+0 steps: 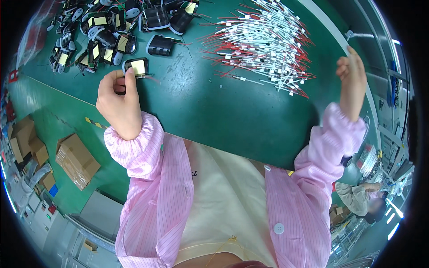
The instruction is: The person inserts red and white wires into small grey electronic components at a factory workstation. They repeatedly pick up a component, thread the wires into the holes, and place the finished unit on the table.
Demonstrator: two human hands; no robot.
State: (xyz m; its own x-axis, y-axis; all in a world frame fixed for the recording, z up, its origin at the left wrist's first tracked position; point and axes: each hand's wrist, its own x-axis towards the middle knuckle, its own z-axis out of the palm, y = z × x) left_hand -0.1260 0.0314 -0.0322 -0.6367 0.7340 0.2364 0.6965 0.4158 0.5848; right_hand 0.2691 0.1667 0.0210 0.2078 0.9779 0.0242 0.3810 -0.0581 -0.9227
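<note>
A small black transformer coil with a yellow taped face (136, 67) is pinched between the thumb and fingers of the left hand (117, 103), and thin reddish leads can be seen trailing from its right side. It is held just above the green table (214, 111), near that table's left edge. The right hand (353, 82) is raised near the table's right edge with its fingers (343, 68) loosely curled; whether anything thin is gripped in them cannot be told. A heap of similar black coils with yellow faces (103, 31) is spread over the far left part of the table, just beyond the held coil. A loose pile of red and white sleeved wires (263, 42) lies on the far right part of the table, near the right hand. Pink striped sleeves (147, 178) are worn on both forearms. Cardboard boxes (76, 161) are seen on the green floor left of the table, and another person (364, 198) is seated beyond the table's right end.
</note>
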